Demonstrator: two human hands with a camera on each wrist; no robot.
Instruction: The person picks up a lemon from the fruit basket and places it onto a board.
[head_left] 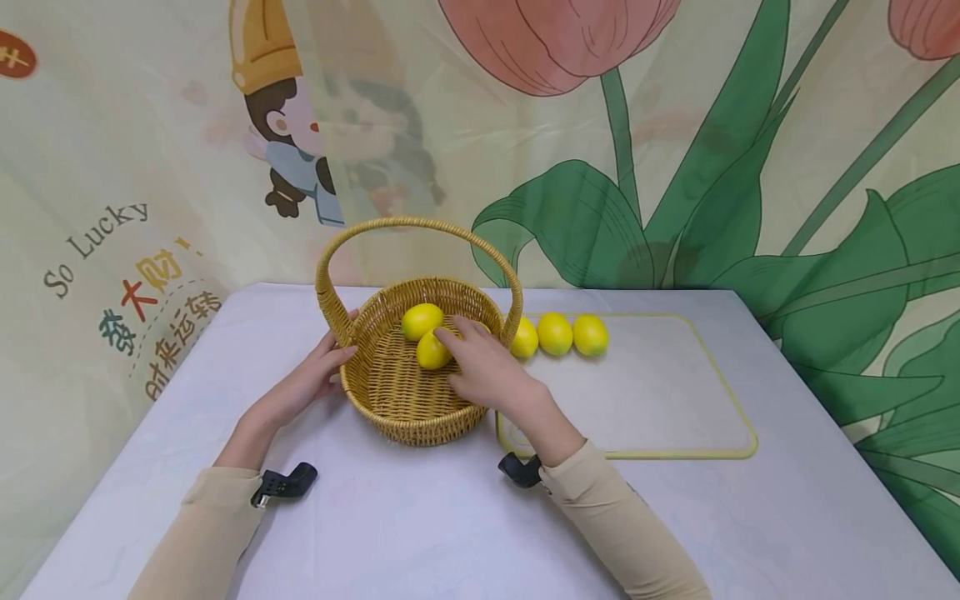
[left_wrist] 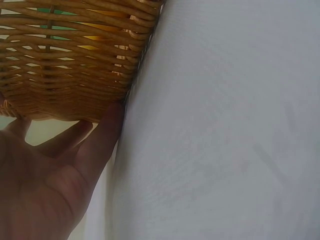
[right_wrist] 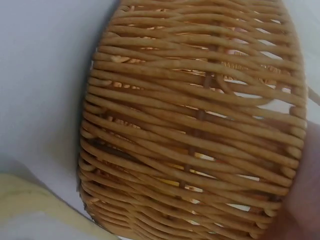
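A round woven wicker basket (head_left: 420,429) with a tall arched handle stands on the table. Inside it lie two yellow lemons, one lemon (head_left: 422,322) further back and another lemon (head_left: 433,350) in front. My left hand (head_left: 318,367) rests against the basket's left side; in the left wrist view, straight fingers (left_wrist: 102,135) touch the outer weave low down. Reaching over the basket's right rim, my right hand (head_left: 487,362) has its index fingertip at the front lemon and its thumb apart, lower down. The right palm's underside is hidden. Wicker wall fills most of the right wrist view.
Right of the basket lies a pale board (head_left: 637,400) with a yellow edge. Along its back left edge sit three more lemons (head_left: 555,334) in a row, the leftmost partly behind the basket handle. A white cloth (head_left: 390,533) covers the table; a printed curtain (head_left: 465,125) hangs behind.
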